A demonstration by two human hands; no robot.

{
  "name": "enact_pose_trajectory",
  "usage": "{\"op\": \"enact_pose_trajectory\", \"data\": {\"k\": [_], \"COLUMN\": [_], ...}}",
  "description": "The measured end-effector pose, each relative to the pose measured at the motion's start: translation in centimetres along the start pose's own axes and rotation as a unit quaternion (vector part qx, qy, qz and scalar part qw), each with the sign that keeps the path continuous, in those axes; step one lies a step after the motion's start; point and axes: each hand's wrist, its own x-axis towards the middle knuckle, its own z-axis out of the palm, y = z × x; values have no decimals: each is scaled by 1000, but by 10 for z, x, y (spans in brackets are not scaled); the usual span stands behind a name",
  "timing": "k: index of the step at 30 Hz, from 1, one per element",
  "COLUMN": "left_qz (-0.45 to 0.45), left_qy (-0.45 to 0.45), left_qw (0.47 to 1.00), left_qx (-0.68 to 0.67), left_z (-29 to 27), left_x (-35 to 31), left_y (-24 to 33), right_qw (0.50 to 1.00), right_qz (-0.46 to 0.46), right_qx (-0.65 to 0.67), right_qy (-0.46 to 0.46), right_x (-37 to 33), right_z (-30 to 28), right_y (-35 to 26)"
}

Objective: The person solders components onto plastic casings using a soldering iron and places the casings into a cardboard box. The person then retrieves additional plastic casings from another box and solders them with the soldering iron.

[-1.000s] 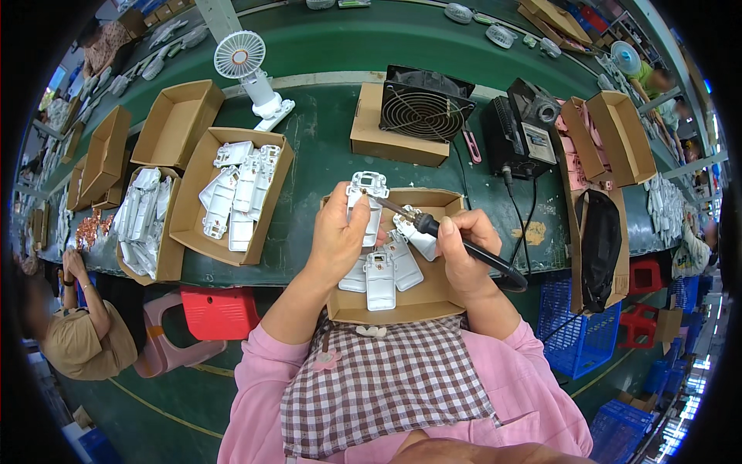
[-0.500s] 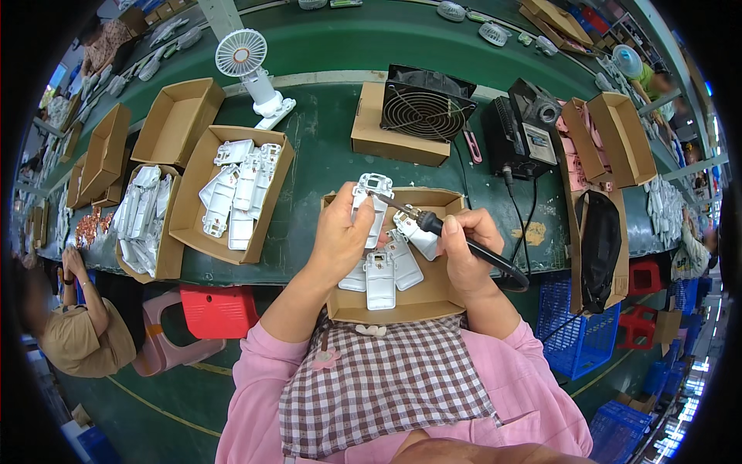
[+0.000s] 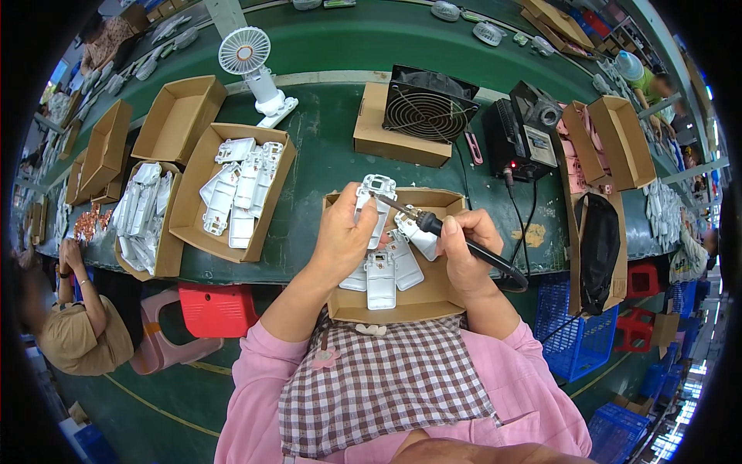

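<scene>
My left hand (image 3: 342, 233) is closed around a white plastic housing (image 3: 379, 184), holding it above a shallow cardboard box (image 3: 456, 294). Wrapped round the handle of a black soldering iron (image 3: 430, 223) is my right hand (image 3: 473, 251). The iron's metal tip points left and meets the housing near my left thumb; whether it touches I cannot tell. Several similar white housings (image 3: 381, 286) lie fanned out in the box beneath my hands. The iron's black cable loops off to the right.
A black fan (image 3: 429, 108) stands on a cardboard box beyond my hands, with a black soldering station (image 3: 525, 139) to its right. White housings fill cardboard boxes (image 3: 274, 209) at left, near a white handheld fan (image 3: 246, 52). A co-worker (image 3: 85, 325) sits far left.
A red light now shows on the soldering station. My hands, the housing and the iron keep nearly the same place; the whole view has shifted slightly.
</scene>
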Motion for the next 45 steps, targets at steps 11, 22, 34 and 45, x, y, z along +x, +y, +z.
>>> {"op": "enact_pose_trajectory", "data": {"k": [11,22,34,45], "left_qz": [84,95,-79,-104], "left_qy": [-26,168,173,213], "left_qw": [959,725,885,940], "left_qx": [271,661,424,246], "left_z": [-6,-202,-258,-216], "left_x": [-9,2,4,19], "left_y": [5,36,46,2], "right_qw": [990,995,996,996], "right_qz": [-46,-37,-2,7], "right_qx": [86,72,58,57], "right_qy": [97,65,67,67], "right_x": [-4,0,0,1], "right_z": [-7,-3,-3,-3], "right_y": [11,7,7,4]}}
